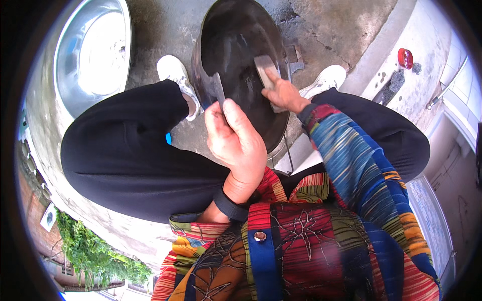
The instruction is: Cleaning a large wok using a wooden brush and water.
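A large dark metal pan (241, 45), deep and oval-looking in this view, stands between my feet. My right hand (282, 92) holds a pale rectangular block (264, 66) over the pan's right inner side. Its index finger lies along the block; whether the block touches the metal is hard to tell. Between the thumb and fingers of my left hand (235, 135) is a thin grey metal piece (217, 88) with a pointed upper end. It overlaps the pan's near left rim, and I cannot tell whether it is separate from the pan.
A wide shiny metal basin (126, 49) stands at the upper left on the concrete floor (150, 22). On the pale ledge (384, 79) at the right are a red object (405, 58) and dark grey grit (393, 86). My white shoes (173, 69) flank the pan.
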The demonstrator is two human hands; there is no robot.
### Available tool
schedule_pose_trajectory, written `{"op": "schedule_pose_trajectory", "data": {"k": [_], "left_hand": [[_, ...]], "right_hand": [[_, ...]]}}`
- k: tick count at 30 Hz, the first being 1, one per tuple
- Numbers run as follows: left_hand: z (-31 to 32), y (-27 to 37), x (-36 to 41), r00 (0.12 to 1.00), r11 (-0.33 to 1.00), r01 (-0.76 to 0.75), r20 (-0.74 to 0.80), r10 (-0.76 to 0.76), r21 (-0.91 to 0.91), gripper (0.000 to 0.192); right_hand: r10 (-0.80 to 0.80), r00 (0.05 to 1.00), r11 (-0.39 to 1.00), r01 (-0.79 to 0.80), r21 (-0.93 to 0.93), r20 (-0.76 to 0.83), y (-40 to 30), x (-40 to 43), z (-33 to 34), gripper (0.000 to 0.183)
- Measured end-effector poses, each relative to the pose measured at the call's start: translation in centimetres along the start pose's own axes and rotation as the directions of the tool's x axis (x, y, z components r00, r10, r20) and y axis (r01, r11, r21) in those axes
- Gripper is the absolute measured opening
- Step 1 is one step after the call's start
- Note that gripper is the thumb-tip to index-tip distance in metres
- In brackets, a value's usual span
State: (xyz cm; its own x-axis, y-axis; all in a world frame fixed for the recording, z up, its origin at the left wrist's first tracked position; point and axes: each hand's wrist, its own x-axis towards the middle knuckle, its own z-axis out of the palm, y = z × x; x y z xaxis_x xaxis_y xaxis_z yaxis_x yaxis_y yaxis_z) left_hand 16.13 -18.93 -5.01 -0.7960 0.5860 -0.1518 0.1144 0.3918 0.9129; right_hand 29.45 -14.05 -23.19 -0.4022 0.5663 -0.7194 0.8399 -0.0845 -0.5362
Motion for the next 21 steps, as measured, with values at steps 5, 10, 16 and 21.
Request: {"op": "schedule_pose_trajectory", "data": {"k": [5, 10, 16, 21], "left_hand": [[-0.5, 0.1, 0.7, 0.998, 0.998, 0.058, 0.015, -0.058, 0.011, 0.023], [-0.2, 0.6, -0.5, 0.999, 1.0, -0.02, -0.029, 0.02, 0.013, 0.022], [0.3, -0.2, 1.0, 0.999, 0.997, 0.027, 0.028, -0.029, 0.071, 0.021], [-0.3, 0.4, -0.6, 0.998, 0.998, 0.051, -0.032, -0.052, -0.027, 0.021]], "right_hand": [[0.033, 0.979, 0.999, -0.035, 0.007, 0.2, 0.6, -5.3, 1.0, 0.072], [-0.038, 0.999, 0.997, 0.038, 0.07, 0.012, 0.3, -1.2, 0.3, 0.07], [-0.011, 0.995, 1.0, 0.009, 0.019, 0.095, 1.8, -3.6, 0.7, 0.071], [-0.107, 0.994, 0.994, 0.106, 0.025, 0.028, 1.0, -2.8, 0.8, 0.071]]}}
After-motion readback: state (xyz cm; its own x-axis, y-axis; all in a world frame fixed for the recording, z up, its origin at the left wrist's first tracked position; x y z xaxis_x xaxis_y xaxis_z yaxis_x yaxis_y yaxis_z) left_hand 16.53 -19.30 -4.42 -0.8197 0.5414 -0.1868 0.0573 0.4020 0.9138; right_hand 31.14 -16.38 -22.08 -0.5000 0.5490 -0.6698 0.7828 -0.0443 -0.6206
